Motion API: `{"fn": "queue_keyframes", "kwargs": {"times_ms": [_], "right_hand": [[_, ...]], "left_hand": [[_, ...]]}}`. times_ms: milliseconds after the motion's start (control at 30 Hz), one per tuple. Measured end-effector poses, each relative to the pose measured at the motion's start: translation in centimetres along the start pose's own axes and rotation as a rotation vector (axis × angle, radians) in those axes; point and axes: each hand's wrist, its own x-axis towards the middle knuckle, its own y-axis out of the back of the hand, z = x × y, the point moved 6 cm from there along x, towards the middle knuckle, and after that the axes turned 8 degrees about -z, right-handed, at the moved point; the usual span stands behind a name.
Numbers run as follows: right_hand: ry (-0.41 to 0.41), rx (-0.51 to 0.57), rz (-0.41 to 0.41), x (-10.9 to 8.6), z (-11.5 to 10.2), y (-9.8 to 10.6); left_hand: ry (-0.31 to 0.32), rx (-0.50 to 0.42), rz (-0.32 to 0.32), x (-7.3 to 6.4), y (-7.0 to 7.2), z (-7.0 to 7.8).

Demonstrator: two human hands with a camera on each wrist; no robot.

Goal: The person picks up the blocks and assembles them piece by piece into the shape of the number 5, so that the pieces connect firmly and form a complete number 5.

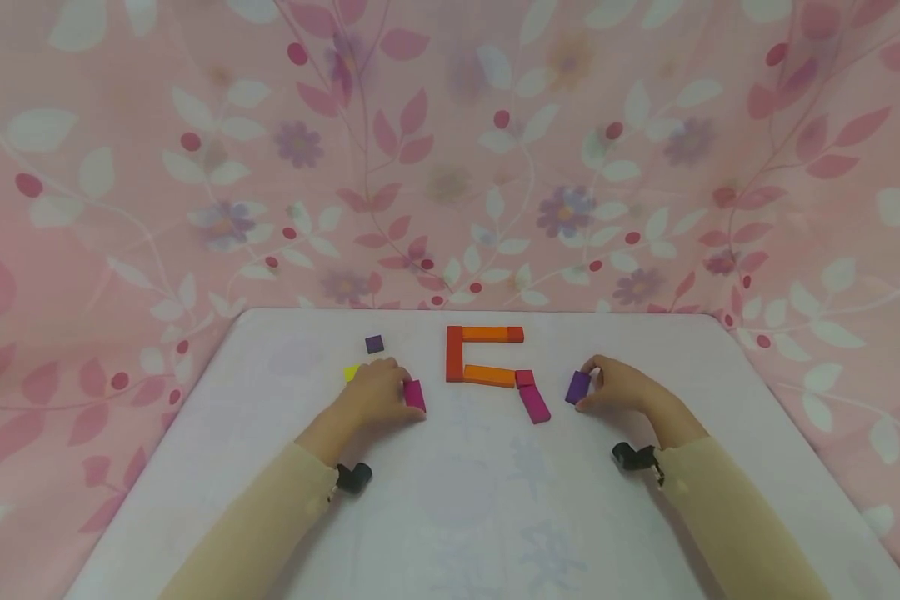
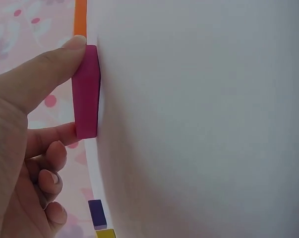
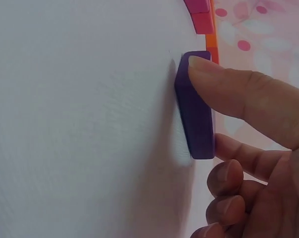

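I'm pinching a magenta block end to end, left hand thumb and finger, at that hand's 3 o'clock. My right hand pinches a purple block likewise, at its 9 o'clock. Between, toward 12 o'clock: connected orange and red blocks, second magenta block at their 5 o'clock end. Dark purple block at left hand's 12; yellow block, partly hidden, at its 10.

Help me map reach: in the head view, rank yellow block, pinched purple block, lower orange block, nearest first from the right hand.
1. Pinched purple block: in the right hand
2. Lower orange block: left of that
3. Yellow block: farther left, partly hidden
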Motion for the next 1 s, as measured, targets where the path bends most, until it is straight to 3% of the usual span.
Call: {"fn": "queue_keyframes", "kwargs": {"times_ms": [367, 800, 1000], "right_hand": [[-0.009, 0.044, -0.089, -1.6, -0.3, -1.3], [-0.003, 0.034, -0.183, -2.8, -1.3, -2.6], [-0.046, 0.011, -0.224, -3.3, -1.8, -3.4]], "left_hand": [[0.037, -0.067, -0.026, -0.9, -0.7, 1.4], [-0.006, -0.014, -0.008, -1.6, -1.3, 4.2], [-0.013, -0.009, -0.040, -1.7, -1.9, 5.2]]}}
